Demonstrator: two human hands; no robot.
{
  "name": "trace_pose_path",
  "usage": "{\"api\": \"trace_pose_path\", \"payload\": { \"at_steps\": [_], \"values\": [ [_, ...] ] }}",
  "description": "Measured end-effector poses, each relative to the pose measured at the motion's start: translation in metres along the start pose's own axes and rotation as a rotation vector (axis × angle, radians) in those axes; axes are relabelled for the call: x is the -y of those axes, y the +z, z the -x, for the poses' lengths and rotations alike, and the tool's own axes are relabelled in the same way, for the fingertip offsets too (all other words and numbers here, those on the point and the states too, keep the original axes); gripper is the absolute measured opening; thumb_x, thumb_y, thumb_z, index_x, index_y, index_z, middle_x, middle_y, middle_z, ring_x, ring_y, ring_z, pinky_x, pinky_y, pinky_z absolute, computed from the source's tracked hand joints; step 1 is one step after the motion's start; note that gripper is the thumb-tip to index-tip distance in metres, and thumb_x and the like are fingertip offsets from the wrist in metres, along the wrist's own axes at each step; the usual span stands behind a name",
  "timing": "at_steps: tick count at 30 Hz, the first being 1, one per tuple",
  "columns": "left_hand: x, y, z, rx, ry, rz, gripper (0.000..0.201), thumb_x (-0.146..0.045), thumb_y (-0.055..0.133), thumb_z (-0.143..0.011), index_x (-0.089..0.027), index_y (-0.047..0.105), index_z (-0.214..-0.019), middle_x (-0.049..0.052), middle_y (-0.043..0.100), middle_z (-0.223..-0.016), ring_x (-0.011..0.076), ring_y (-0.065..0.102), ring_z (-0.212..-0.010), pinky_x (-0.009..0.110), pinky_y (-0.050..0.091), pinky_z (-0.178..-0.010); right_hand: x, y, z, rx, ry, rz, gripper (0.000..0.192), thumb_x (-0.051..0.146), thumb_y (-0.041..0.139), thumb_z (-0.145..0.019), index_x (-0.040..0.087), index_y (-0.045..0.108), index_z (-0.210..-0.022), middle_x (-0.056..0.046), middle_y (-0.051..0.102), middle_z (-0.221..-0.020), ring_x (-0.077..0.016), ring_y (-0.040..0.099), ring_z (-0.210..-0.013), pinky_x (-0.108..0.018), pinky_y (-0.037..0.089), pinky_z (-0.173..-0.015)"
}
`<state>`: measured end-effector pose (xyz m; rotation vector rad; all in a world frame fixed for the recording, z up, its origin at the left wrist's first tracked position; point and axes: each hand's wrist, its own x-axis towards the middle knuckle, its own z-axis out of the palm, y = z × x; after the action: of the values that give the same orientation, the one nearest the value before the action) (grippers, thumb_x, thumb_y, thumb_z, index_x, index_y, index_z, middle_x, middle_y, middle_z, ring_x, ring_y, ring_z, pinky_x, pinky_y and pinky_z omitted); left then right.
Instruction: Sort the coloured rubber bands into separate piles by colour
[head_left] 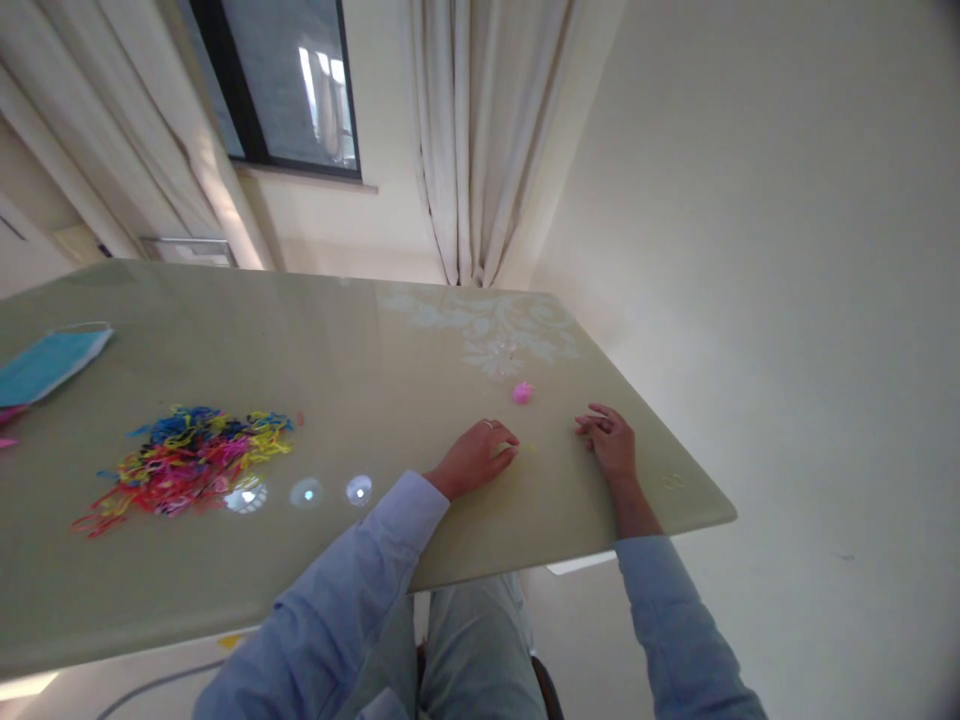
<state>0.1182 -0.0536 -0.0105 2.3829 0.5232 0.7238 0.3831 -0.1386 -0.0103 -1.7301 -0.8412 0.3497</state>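
Left hand [476, 457] curled loosely over a pale yellow band [504, 450] near the worktop [360, 340] right edge; right hand [611, 440] empty, fingers bent, beside a small pink piece [523, 392]

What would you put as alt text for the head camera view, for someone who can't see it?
A person in blue sleeves rests the left hand and right hand on a glossy table, either side of a small pink ball. Farther left lie a heap of coloured rubber bands and a blue face mask.
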Motion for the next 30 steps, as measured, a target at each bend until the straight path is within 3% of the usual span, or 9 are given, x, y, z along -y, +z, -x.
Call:
{"api": "trace_pose_path", "payload": {
  "at_steps": [6, 16, 21, 25, 30],
  "values": [
    [0.002, -0.016, 0.021, 0.038, -0.044, -0.058, 0.016, -0.021, 0.055, -0.09, -0.016, 0.069, -0.098, 0.009, 0.069, -0.103, 0.0212, 0.06, -0.102, 0.036, 0.047, -0.095, -0.002, -0.001, -0.001, 0.015, 0.02, -0.024, 0.056, 0.048, 0.076, -0.063, 0.012, 0.067, -0.104, -0.017, 0.075, -0.1, -0.0264, 0.072, -0.087, -0.025, 0.052, -0.049],
    [0.011, -0.036, 0.053, 0.016, -0.084, -0.017, 0.015, -0.015, 0.056, -0.087, -0.015, 0.068, -0.096, 0.009, 0.069, -0.102, 0.0198, 0.061, -0.099, 0.034, 0.047, -0.094, -0.007, -0.004, -0.006, -0.032, 0.003, -0.032, 0.051, 0.046, 0.081, -0.053, 0.013, 0.072, -0.09, -0.01, 0.075, -0.078, -0.0206, 0.07, -0.07, -0.033, 0.058, -0.065],
    [0.01, -0.037, 0.058, 0.019, -0.075, -0.026, 0.014, -0.015, 0.057, -0.087, -0.014, 0.069, -0.095, 0.01, 0.07, -0.103, 0.0201, 0.061, -0.101, 0.033, 0.047, -0.095, -0.01, -0.013, -0.013, 0.036, 0.136, -0.149, 0.041, 0.038, 0.08, -0.054, 0.018, 0.073, -0.089, -0.008, 0.076, -0.084, -0.0193, 0.072, -0.077, -0.029, 0.06, -0.073],
    [0.013, -0.035, 0.054, 0.057, -0.034, -0.08, 0.015, -0.014, 0.056, -0.088, -0.014, 0.069, -0.094, 0.01, 0.072, -0.103, 0.0201, 0.062, -0.101, 0.034, 0.045, -0.097, -0.011, -0.019, -0.025, 0.093, 0.201, -0.197, 0.028, 0.033, 0.072, -0.062, 0.022, 0.071, -0.087, -0.008, 0.074, -0.079, -0.0192, 0.071, -0.069, -0.028, 0.061, -0.064],
    [0.016, -0.033, 0.048, 0.077, -0.038, -0.11, 0.016, -0.016, 0.056, -0.088, -0.014, 0.07, -0.097, 0.01, 0.072, -0.103, 0.0201, 0.063, -0.1, 0.033, 0.046, -0.096, -0.006, -0.019, -0.036, 0.065, 0.221, 0.034, 0.03, 0.035, 0.07, -0.064, 0.023, 0.069, -0.091, -0.004, 0.063, -0.058, -0.0201, 0.061, -0.049, -0.03, 0.056, -0.047]
  ]
}}
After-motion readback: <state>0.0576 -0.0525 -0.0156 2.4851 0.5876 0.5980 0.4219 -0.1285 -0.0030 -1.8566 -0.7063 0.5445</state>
